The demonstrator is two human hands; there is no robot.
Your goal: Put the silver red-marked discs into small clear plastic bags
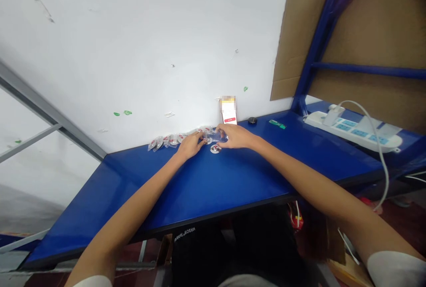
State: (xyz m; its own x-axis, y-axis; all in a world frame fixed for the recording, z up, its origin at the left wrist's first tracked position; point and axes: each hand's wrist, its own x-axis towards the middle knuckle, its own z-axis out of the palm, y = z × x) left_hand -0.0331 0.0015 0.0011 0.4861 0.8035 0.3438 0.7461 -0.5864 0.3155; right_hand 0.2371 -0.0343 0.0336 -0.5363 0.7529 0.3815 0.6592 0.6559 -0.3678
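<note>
Between my hands is a small clear plastic bag (217,137), stretched over the blue table. My left hand (190,145) pinches its left end, beside a round disc with a red mark (209,141). The curled fingers and thumb of my right hand (238,136) close on the bag's right side. Just below the right thumb, a shiny round disc with a dark red mark (215,149) lies flat on the table. To the left, along the wall, several similar discs in clear bags (166,141) lie in an overlapping row, partly hidden behind my left hand.
A lit phone (228,112) leans against the white wall behind my right hand. Farther right are a black round object (252,120), a small green item (277,124) and a white power strip (354,131) with a looping cable. The blue table (206,189) ends at a dark front edge.
</note>
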